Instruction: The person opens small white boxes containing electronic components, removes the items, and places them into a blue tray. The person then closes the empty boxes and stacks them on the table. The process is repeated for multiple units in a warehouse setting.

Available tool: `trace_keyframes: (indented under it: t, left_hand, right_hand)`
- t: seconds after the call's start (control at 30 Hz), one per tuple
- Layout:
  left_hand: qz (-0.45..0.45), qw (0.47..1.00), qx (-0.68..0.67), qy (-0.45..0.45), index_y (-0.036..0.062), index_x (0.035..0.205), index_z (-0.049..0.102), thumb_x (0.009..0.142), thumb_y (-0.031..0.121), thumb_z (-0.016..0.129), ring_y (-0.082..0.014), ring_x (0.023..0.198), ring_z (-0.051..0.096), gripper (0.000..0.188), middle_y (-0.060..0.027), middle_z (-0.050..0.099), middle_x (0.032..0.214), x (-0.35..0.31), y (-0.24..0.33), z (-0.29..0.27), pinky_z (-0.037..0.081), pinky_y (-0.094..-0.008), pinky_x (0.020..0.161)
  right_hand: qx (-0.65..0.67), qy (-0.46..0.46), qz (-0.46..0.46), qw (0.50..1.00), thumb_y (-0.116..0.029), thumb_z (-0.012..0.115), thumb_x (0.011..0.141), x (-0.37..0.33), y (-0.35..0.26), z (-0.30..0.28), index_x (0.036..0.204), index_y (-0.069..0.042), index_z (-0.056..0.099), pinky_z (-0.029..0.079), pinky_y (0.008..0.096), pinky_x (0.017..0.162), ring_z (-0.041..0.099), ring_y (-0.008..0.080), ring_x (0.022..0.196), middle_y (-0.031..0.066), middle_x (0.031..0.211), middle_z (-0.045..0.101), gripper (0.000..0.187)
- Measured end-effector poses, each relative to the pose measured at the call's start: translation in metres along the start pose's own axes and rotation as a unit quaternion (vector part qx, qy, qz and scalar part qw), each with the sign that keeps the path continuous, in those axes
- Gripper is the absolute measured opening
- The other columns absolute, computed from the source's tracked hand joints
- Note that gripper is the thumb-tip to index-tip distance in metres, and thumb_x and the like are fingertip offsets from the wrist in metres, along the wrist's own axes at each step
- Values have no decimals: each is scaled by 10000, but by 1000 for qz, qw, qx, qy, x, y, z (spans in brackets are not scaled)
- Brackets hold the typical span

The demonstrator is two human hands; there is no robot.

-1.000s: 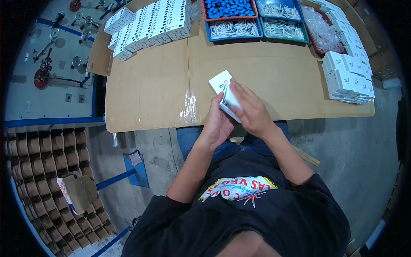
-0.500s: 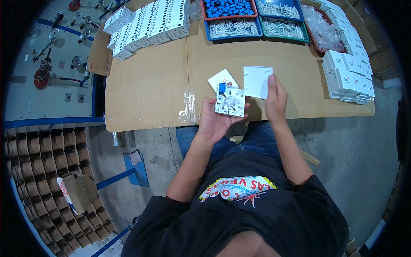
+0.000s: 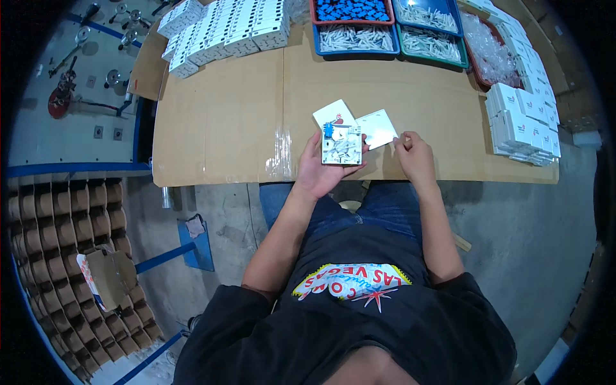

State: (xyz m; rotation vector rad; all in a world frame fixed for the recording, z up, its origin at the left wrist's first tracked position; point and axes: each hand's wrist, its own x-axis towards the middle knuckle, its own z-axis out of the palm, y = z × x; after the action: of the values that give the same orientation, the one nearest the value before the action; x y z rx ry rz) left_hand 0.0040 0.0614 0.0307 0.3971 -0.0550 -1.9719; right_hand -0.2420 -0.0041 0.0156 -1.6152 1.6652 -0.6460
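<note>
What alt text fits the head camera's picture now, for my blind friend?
A person's left hand holds an open white case of small parts; the right hand is near the corner of a flat white cover. Beyond, trays and white stacks line a cardboard worktop.

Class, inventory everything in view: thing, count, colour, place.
Open case: one, white, held, centre
Blue part: one, blue, case's far-left corner
Square cover: one, white, beyond case, right
Printed square: one, white, behind case
Trays: five (two blue, two red, one green), far edge
Blue pieces: many, blue, one tray
White pieces: many, white, three trays
Plastic heap: one, clear, rightmost tray
Boxes: many, white, far left
Stacked cases: many, white, right
Cardboard sheet: one, brown, tabletop
Divided carton: one, brown, lower left
Shirt: one, black, bottom
Left grip: one, bare, holding case
Right grip: one, bare, by cover's corner
</note>
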Motion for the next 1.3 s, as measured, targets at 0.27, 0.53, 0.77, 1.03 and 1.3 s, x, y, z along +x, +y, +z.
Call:
trace_keyframes:
  t: [0.27,0.53,0.77,1.03,1.3]
  left_hand:
    - [-4,1000,-17,-11,160,1573,383,1098,482,342,-398,1388,502,575,-201,466,1549,6,-7,-18,395,-615,1134]
    - [-12,999,20,-29,156,1538,428,1103,482,370,-310,1352,540,547,-127,532,1483,3,-7,-26,425,-611,1107]
    - [1,1000,18,-11,166,1535,431,1100,510,371,-334,1316,575,558,-137,561,1461,6,-7,-25,458,-586,1089]
    - [-19,999,10,-49,181,1558,401,1104,505,331,-401,1358,531,562,-203,496,1519,7,-2,-31,477,-590,1073]
    - [-27,999,19,-15,161,1565,395,1098,527,313,-416,1309,573,599,-253,506,1497,9,-2,-32,508,-554,1046]
  right_hand:
    - [78,-39,-222,971,-122,703,938,-22,-58,4,1070,-29,727,524,320,644,677,207,738,106,976,674,163]
    - [23,-107,-262,959,-109,724,915,-35,-69,29,1043,-56,715,555,374,728,692,256,834,80,1041,622,139]
    - [57,-83,-263,960,-78,696,923,-32,-70,32,1002,-41,647,528,369,675,673,242,805,79,1019,629,100]
    - [90,47,-149,984,-59,701,911,2,-47,14,980,-19,657,447,307,573,564,144,632,87,877,645,92]
    - [97,103,-86,986,-91,702,930,25,-10,1,1040,-14,687,479,288,600,572,129,619,67,901,698,135]
